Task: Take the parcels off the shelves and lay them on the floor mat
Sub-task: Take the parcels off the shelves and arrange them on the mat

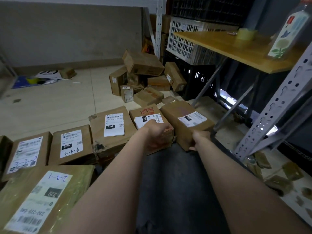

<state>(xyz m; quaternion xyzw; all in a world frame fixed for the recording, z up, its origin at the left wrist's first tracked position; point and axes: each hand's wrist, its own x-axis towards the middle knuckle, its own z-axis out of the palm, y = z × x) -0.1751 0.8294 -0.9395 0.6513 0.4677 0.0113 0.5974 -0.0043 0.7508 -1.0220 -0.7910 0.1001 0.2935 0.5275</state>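
Note:
Several brown cardboard parcels with white labels lie in a row on the dark floor mat [177,174]. My right hand [198,138] grips the near end of a long brown parcel [185,122] at the row's right end. My left hand [156,132] curls over the near edge of the parcel beside it, the one with red scribbles and a "15H" label [146,115]. To the left lie the "150" parcel [111,127], the "220" parcel [71,144] and a "2-2-1" parcel [42,196] close to me.
A loose heap of cardboard boxes [143,76] sits on the tiled floor behind the row. A metal shelf upright [276,102] and a wooden shelf board [236,48] with a tape roll stand on the right. White and black crates [185,39] are stacked at the back.

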